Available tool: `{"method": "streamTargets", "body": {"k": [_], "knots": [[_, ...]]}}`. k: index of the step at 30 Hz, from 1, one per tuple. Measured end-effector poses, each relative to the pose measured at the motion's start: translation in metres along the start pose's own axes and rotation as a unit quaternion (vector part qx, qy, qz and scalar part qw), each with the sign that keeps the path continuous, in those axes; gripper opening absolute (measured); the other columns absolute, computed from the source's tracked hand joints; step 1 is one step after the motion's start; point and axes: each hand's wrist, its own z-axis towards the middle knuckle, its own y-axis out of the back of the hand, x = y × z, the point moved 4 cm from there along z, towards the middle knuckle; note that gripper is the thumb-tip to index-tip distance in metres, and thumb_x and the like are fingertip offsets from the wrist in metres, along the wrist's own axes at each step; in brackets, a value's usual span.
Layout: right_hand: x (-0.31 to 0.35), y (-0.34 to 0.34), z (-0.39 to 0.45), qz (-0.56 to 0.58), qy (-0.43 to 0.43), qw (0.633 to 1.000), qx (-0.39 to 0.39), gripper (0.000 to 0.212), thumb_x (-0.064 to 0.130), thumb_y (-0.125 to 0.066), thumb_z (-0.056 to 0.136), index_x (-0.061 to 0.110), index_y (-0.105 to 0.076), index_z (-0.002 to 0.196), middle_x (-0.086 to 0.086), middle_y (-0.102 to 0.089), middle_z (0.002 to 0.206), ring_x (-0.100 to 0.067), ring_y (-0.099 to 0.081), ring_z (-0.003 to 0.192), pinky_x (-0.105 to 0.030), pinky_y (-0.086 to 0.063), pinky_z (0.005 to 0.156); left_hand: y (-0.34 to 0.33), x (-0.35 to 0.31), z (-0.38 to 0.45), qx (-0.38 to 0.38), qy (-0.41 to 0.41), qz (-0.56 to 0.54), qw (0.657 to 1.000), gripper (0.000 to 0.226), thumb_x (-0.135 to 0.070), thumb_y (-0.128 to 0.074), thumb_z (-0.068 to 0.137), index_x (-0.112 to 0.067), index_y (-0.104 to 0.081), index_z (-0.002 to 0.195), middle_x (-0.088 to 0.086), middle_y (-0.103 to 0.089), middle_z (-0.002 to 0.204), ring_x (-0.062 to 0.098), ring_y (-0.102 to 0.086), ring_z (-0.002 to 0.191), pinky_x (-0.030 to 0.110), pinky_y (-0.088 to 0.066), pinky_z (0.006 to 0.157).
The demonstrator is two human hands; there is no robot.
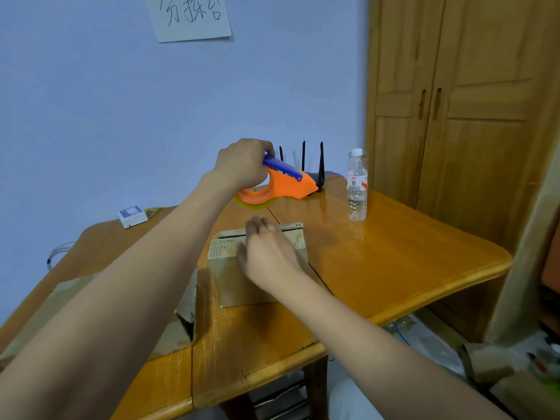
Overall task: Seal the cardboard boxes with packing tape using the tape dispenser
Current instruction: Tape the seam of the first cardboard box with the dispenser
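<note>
1. While my left hand [242,165] grips the orange tape dispenser [281,184] by its handle, I hold it above the far part of the counter [394,262], beyond the small box.
2. My right hand [268,253] lies flat, fingers straight, pressing on the top flaps of the small cardboard box [239,277] in the middle of the counter.
3. On the left, partly under my left forearm, lies a bigger cardboard box [178,322] with an open flap.
4. Far on the counter stands a black router [315,174] with antennas, just behind the dispenser.
5. To the right of it stands a clear water bottle [357,186], upright.
6. At the far left lies a small white device [132,215].
</note>
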Motion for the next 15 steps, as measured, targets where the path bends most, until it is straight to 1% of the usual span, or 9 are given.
{"method": "streamTargets", "body": {"k": [2, 5, 6, 8, 10, 12, 15], "knots": [[-0.002, -0.008, 0.015, -0.040, -0.016, 0.998, 0.036, 0.067, 0.045, -0.036, 0.106, -0.003, -0.029, 0.152, -0.021, -0.032, 0.159, -0.034, -0.022, 0.150, -0.046, -0.014, 0.124, 0.001, 0.000, 0.000, -0.004, -0.004, 0.001, 1.000, 0.053, -0.001, -0.054, 0.078, -0.026, -0.060, 0.124, 0.002, -0.065, 0.117, 0.020, -0.047, 0.089, 0.032, -0.038, 0.069], [-0.007, -0.019, 0.026, -0.068, -0.063, 0.989, 0.116, 0.086, 0.063, -0.017, 0.102, -0.003, -0.016, 0.157, -0.020, -0.016, 0.165, -0.033, -0.007, 0.154, -0.050, -0.002, 0.125, 0.001, 0.003, -0.002, -0.006, -0.005, 0.003, 1.000, 0.054, 0.000, -0.055, 0.078, -0.026, -0.060, 0.125, 0.002, -0.065, 0.118, 0.020, -0.047, 0.088, 0.032, -0.039, 0.069], [-0.008, -0.023, 0.027, -0.074, -0.074, 0.984, 0.143, 0.090, 0.067, -0.012, 0.100, -0.002, -0.014, 0.158, -0.020, -0.012, 0.166, -0.033, -0.004, 0.155, -0.051, 0.000, 0.125, 0.001, 0.005, -0.003, -0.006, -0.004, 0.002, 1.000, 0.054, 0.000, -0.055, 0.078, -0.026, -0.060, 0.125, 0.002, -0.065, 0.118, 0.020, -0.047, 0.088, 0.032, -0.039, 0.069], [-0.010, -0.031, 0.024, -0.093, -0.081, 0.976, 0.182, 0.095, 0.071, -0.006, 0.097, -0.002, -0.013, 0.158, -0.021, -0.012, 0.166, -0.034, -0.005, 0.155, -0.052, 0.002, 0.124, 0.001, 0.010, -0.005, -0.007, -0.003, 0.002, 1.000, 0.056, 0.000, -0.054, 0.076, -0.026, -0.060, 0.125, 0.002, -0.065, 0.117, 0.020, -0.047, 0.088, 0.033, -0.040, 0.068], [-0.012, -0.039, 0.018, -0.111, -0.069, 0.974, 0.187, 0.096, 0.071, -0.005, 0.097, -0.002, -0.011, 0.158, -0.022, -0.014, 0.165, -0.035, -0.008, 0.154, -0.051, 0.002, 0.125, 0.000, 0.016, -0.008, -0.006, -0.004, 0.004, 1.000, 0.056, 0.001, -0.053, 0.075, -0.026, -0.060, 0.124, 0.002, -0.065, 0.116, 0.021, -0.047, 0.088, 0.033, -0.039, 0.068], [-0.014, -0.041, 0.015, -0.115, -0.056, 0.978, 0.164, 0.096, 0.072, -0.007, 0.097, -0.003, -0.011, 0.158, -0.022, -0.015, 0.165, -0.034, -0.011, 0.154, -0.048, -0.001, 0.125, -0.001, 0.024, -0.013, -0.008, -0.002, 0.004, 1.000, 0.057, 0.001, -0.053, 0.074, -0.025, -0.060, 0.124, 0.002, -0.065, 0.116, 0.021, -0.047, 0.088, 0.033, -0.039, 0.069], [-0.017, -0.040, 0.015, -0.124, -0.043, 0.981, 0.143, 0.096, 0.071, -0.009, 0.098, -0.005, -0.016, 0.156, -0.023, -0.016, 0.164, -0.034, -0.014, 0.154, -0.046, -0.006, 0.126, -0.003, 0.039, -0.021, -0.007, 0.002, 0.007, 1.000, 0.056, 0.001, -0.053, 0.074, -0.023, -0.060, 0.124, 0.003, -0.064, 0.115, 0.021, -0.047, 0.089, 0.033, -0.039, 0.069]]}}
